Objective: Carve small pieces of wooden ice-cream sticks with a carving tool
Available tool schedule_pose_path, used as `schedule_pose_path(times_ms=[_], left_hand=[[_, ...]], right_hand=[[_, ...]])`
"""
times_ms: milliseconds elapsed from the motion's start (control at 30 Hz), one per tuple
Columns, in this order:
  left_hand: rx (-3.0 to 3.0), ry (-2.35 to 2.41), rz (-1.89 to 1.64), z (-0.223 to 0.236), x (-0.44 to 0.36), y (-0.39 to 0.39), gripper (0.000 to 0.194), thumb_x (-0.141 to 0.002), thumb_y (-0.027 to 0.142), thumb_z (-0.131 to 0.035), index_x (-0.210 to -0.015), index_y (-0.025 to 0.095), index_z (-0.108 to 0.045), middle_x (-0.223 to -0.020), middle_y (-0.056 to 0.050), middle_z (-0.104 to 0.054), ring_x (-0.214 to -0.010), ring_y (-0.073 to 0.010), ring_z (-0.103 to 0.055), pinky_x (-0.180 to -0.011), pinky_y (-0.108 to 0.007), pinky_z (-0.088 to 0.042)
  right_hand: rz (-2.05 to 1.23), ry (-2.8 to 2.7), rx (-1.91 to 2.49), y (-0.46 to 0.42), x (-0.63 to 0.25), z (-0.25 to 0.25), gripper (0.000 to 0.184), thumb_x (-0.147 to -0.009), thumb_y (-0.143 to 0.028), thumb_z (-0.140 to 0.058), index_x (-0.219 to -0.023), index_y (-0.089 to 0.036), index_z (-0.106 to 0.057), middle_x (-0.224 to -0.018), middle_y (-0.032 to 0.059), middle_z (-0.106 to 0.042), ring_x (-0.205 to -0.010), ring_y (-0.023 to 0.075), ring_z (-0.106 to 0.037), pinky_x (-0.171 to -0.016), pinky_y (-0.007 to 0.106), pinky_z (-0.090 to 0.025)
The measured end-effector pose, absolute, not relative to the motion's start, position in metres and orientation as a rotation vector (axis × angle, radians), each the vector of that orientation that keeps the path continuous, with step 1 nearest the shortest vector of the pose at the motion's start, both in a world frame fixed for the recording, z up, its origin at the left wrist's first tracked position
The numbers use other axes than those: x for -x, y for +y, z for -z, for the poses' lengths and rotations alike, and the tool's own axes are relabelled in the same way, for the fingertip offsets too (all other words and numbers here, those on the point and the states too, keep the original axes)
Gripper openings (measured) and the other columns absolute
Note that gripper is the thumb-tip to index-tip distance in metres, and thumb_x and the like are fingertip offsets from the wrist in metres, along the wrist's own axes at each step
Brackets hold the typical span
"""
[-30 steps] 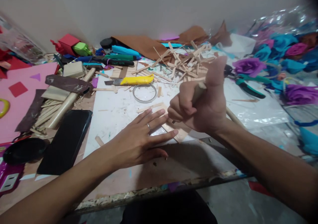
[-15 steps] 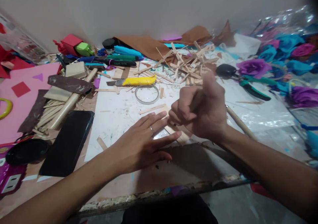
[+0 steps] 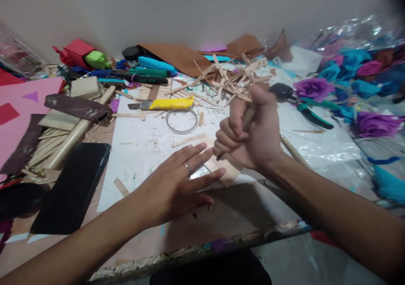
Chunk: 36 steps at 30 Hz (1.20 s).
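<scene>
My left hand (image 3: 180,177) lies palm down with spread fingers, its fingertips at a small flat panel of pale wood (image 3: 230,172). Just right of it, my right hand (image 3: 249,131) is closed in a fist around a slim tool with a brownish handle (image 3: 248,116). The tool's dark tip points down over the panel; its exact kind is hidden by the fingers. A single craft stick (image 3: 189,140) lies beyond my left fingers. Behind it are a roll of thin tape (image 3: 181,131) and a yellow box cutter (image 3: 171,103). White paper (image 3: 136,158) lies underneath.
Craft sticks (image 3: 232,76) are heaped at the back. Green-handled pliers (image 3: 316,114) and paper flowers (image 3: 313,89) lie on the right. A black phone (image 3: 72,188) and a wooden rod (image 3: 80,127) are at left. The worn table edge (image 3: 164,257) runs in front of me.
The view has shifted slightly, so things sit further left. My right fist has turned a little, and the tool in it now shows. My left hand has stayed in place on the table.
</scene>
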<state>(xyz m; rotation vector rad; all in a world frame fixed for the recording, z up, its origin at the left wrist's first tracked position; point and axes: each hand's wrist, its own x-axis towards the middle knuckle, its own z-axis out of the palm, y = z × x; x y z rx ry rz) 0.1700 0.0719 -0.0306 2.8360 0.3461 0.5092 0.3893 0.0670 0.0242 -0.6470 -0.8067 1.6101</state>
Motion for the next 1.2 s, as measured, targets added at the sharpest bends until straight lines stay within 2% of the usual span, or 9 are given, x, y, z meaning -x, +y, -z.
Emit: schedule_pose_path(times_ms=[100, 233, 433, 700, 900, 1200], left_hand=[[-2.835, 0.345, -0.536, 0.0307, -0.1691, 0.0721, 0.053, -0.1, 0.044, -0.07, -0.149, 0.027, -0.059, -0.163, -0.017, -0.047, -0.155, -0.0385, -0.04, -0.122, -0.062, -0.043], [-2.828, 0.346, -0.521, 0.0302, -0.169, 0.0722, 0.054, -0.1, 0.043, -0.07, -0.15, 0.028, -0.058, -0.164, -0.017, -0.046, -0.154, -0.039, -0.04, -0.121, -0.063, -0.044], [-2.834, 0.344, -0.522, 0.03, -0.1697, 0.0723, 0.051, -0.1, 0.043, -0.069, -0.149, 0.027, -0.061, -0.163, -0.017, -0.047, -0.154, -0.0395, -0.04, -0.12, -0.062, -0.044], [-2.837, 0.347, -0.532, 0.0304, -0.1695, 0.0719, 0.051, -0.1, 0.046, -0.069, -0.147, 0.027, -0.063, -0.164, -0.017, -0.046, -0.154, -0.0388, -0.041, -0.122, -0.06, -0.044], [-2.844, 0.36, -0.551, 0.0317, -0.1699, 0.0723, 0.051, -0.098, 0.046, -0.071, -0.146, 0.028, -0.065, -0.162, -0.016, -0.049, -0.152, -0.0394, -0.044, -0.121, -0.06, -0.045], [-2.84, 0.349, -0.584, 0.0324, -0.17, 0.0727, 0.051, -0.1, 0.05, -0.067, -0.146, 0.028, -0.065, -0.16, -0.017, -0.049, -0.15, -0.0404, -0.045, -0.118, -0.061, -0.048]], right_hand=[[-1.601, -0.714, 0.648, 0.0718, -0.3923, -0.0225, 0.077, -0.098, -0.079, -0.04, -0.048, -0.02, -0.038, -0.041, -0.0074, -0.012, -0.037, 0.0078, -0.006, -0.038, 0.024, -0.011], [-1.568, -0.686, 0.728, 0.0732, -0.3926, -0.0223, 0.079, -0.097, -0.083, -0.037, -0.048, -0.021, -0.036, -0.039, -0.0075, -0.013, -0.036, 0.0077, -0.006, -0.038, 0.024, -0.01], [-1.599, -0.795, 0.553, 0.0697, -0.3924, -0.0204, 0.076, -0.101, -0.076, -0.039, -0.049, -0.021, -0.045, -0.039, -0.0073, -0.016, -0.036, 0.0078, -0.009, -0.037, 0.024, -0.013], [-1.595, -0.966, 0.44, 0.0709, -0.3971, -0.0229, 0.075, -0.098, -0.076, -0.043, -0.048, -0.021, -0.051, -0.037, -0.0068, -0.018, -0.034, 0.0081, -0.014, -0.035, 0.024, -0.02], [-1.595, -0.921, 0.519, 0.068, -0.396, -0.0213, 0.068, -0.099, -0.065, -0.051, -0.048, -0.021, -0.05, -0.038, -0.0073, -0.02, -0.033, 0.0078, -0.017, -0.037, 0.023, -0.023], [-1.561, -0.959, 0.527, 0.0645, -0.391, -0.0228, 0.067, -0.096, -0.064, -0.056, -0.046, -0.021, -0.049, -0.038, -0.0071, -0.017, -0.034, 0.0084, -0.016, -0.038, 0.024, -0.021]])
